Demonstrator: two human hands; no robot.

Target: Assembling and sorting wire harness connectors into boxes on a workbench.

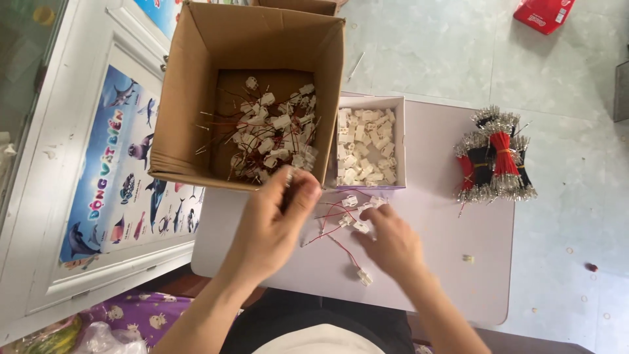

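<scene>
My left hand (274, 223) is raised at the near edge of the brown cardboard box (196, 98), fingers pinched on a thin wire with metal ends. Inside the box lies a heap of white plastic connectors with red and black wires (275, 131). My right hand (392, 239) rests on the pale board (458, 275), fingertips on a small pile of wired white connectors (354, 210). One wired connector (364, 277) lies just left of that wrist.
A small white box of loose white connectors (365, 141) stands beside the cardboard box. Bundles of red and black wires (495, 157) lie at the board's right. A single white connector (468, 259) sits alone. A poster with sea animals (124, 170) lies left; a red packet (544, 13) is top right.
</scene>
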